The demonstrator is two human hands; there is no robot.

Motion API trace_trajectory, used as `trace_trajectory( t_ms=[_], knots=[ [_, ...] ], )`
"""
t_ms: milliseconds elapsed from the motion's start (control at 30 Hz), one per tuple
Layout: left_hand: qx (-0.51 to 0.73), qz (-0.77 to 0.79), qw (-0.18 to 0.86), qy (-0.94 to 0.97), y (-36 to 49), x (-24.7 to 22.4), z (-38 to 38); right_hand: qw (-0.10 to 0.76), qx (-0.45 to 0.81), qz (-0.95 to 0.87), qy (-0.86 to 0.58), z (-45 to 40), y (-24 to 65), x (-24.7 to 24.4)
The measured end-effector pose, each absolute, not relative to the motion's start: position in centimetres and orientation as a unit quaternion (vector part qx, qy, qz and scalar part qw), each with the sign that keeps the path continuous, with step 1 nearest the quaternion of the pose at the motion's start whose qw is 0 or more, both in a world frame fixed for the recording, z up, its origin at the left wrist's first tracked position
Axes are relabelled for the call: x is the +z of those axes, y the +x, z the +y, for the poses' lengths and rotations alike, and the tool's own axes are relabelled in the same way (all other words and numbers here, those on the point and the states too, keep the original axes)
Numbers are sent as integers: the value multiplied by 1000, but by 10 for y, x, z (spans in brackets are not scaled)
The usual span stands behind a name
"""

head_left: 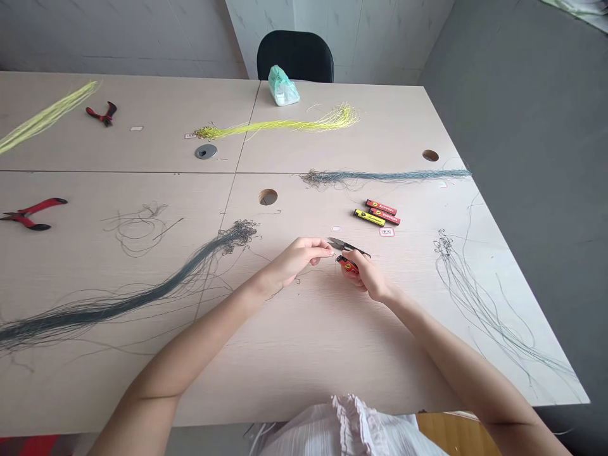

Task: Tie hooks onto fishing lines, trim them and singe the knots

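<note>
My right hand (367,273) is shut on small black-bladed thread snips (346,254) with a red body, their blades pointing left. My left hand (295,261) sits just beside them, its fingertips pinched together on what looks like a thin dark wire strand (335,267), barely visible. A long grey-green bundle of fine wires (118,306) lies on the table to the left of my left hand, its tangled end (242,233) near my wrist. Loose grey strands (475,304) spread out to the right of my right hand.
A grey-green bundle (380,176) and a yellow-green bundle (285,125) lie farther back, near red-handled pliers (28,214) and small red and yellow boxes (375,214). The table (332,354) has round cable holes (268,197). A plastic bag (282,87) stands at its far edge.
</note>
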State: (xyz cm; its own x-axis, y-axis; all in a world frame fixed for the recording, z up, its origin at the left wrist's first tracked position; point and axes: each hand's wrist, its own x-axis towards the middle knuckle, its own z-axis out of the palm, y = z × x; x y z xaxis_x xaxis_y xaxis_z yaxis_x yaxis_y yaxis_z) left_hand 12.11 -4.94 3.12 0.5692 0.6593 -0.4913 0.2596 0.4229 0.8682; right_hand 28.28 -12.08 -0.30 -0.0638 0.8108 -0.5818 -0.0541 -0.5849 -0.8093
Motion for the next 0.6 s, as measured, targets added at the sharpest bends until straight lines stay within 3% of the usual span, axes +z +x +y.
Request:
trace_trajectory(
  t_ms=[600],
  knots=[
    [153,427,721,524,118,27,-47,346,662,-321,-582,-120,281,1]
  ],
)
